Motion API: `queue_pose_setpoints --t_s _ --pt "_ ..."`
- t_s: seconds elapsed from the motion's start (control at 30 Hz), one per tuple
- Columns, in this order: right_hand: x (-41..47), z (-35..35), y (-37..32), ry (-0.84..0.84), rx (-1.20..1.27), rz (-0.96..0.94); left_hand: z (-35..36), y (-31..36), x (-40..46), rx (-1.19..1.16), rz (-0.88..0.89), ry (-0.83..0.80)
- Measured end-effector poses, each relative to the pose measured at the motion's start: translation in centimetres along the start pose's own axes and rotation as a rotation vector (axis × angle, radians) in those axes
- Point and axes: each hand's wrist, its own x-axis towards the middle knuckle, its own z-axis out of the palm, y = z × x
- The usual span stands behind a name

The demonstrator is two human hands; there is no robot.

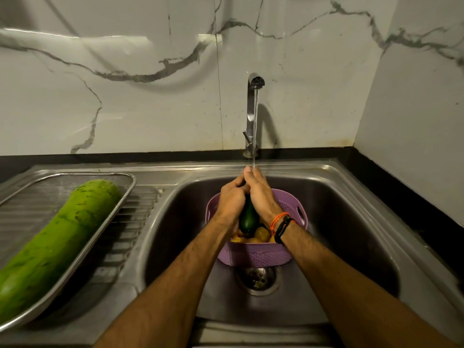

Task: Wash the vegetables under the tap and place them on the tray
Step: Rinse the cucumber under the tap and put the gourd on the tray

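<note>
- Setting: stainless-steel sink [351,197] with a drainboard at left, black counter edge, marble-patterned wall tiles; the tap [253,109] runs a thin stream.
- On the drainboard, a metal tray [105,219] holds a large pale-green bottle gourd [57,242], cut off at the frame edge.
- In the basin, a purple basket [253,254] holds yellowish vegetables, largely hidden.
- Left hand [232,199] and right hand [261,194] both curl around a dark green cucumber [248,218] beneath the stream, above the basket; its upper end is hidden.
</note>
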Motion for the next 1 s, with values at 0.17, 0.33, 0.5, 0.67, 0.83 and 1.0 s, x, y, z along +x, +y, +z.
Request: queue_pose_setpoints --t_s 0.17,0.33,0.5,0.67,0.83,1.0 --pt "-0.3 0.4 -0.5 -0.010 -0.017 -0.018 -0.6 0.5 -0.2 0.026 -0.012 0.041" --pt "-0.7 0.0 0.0 0.002 -0.069 -0.028 0.2 1.4 -0.9 0.203 0.002 0.070" --pt "-0.4 -0.5 -0.7 0.028 -0.011 -0.004 0.3 1.2 -1.4 0.244 0.010 -0.011" --pt "-1.2 0.2 -0.2 -0.027 -0.085 -0.029 0.2 1.6 -0.9 0.232 0.034 0.099" --pt "-0.8 -0.1 -1.0 0.045 0.002 -0.009 0.3 1.1 -1.3 0.191 0.026 0.043" --pt "-1.3 0.0 -0.5 0.015 -0.006 -0.026 0.4 1.2 -1.2 0.079 0.042 0.079"
